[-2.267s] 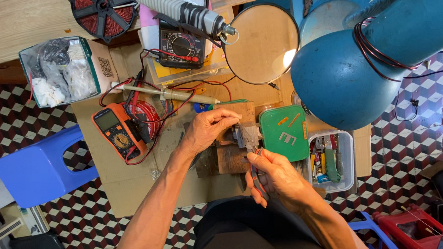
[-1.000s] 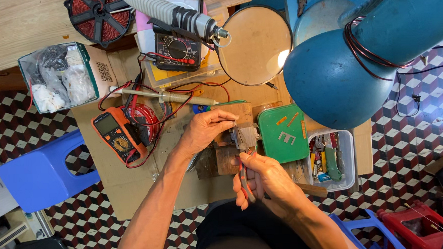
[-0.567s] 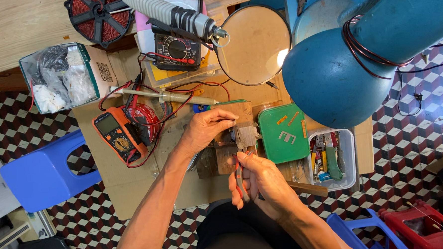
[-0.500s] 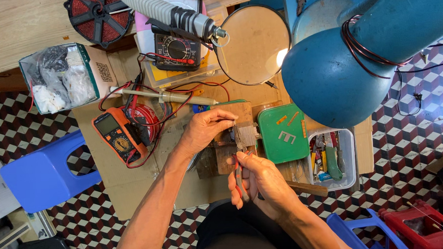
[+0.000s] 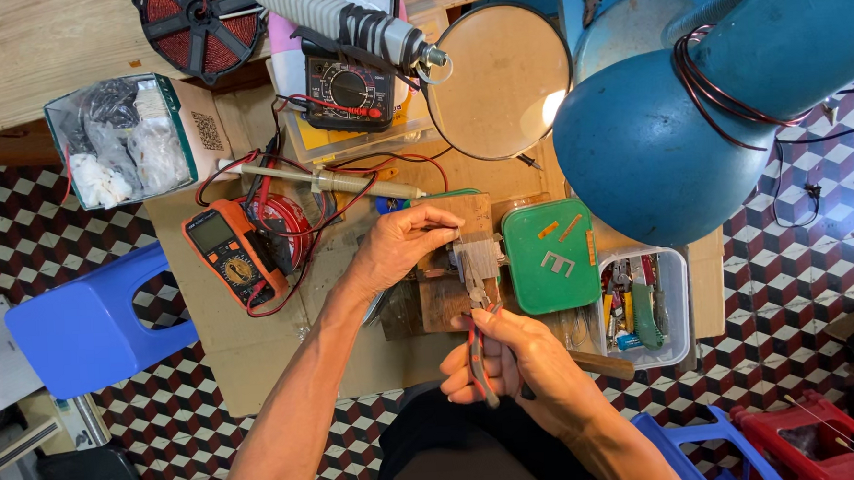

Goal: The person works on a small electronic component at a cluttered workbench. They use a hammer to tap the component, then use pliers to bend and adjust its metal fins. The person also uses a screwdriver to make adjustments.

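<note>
My left hand (image 5: 400,247) reaches in from the lower left and pinches a small grey metal part (image 5: 476,259) that rests on a wooden block (image 5: 447,297). My right hand (image 5: 519,366) is closed around red-handled pliers (image 5: 478,348), whose jaws point up at the lower end of the grey part. The tips of the pliers are partly hidden by my fingers, so contact with the part cannot be judged.
A green lidded box (image 5: 550,254) lies right of the block, beside a clear tray of tools (image 5: 641,303). An orange multimeter (image 5: 228,253) with red leads, a soldering iron (image 5: 338,181), a round magnifier (image 5: 497,79), a blue lamp (image 5: 662,134) and a blue stool (image 5: 85,327) surround the cardboard-covered bench (image 5: 259,343).
My right hand with the pliers has risen from near my lap to the lower end of the grey part. My left hand has kept its pinch on the part.
</note>
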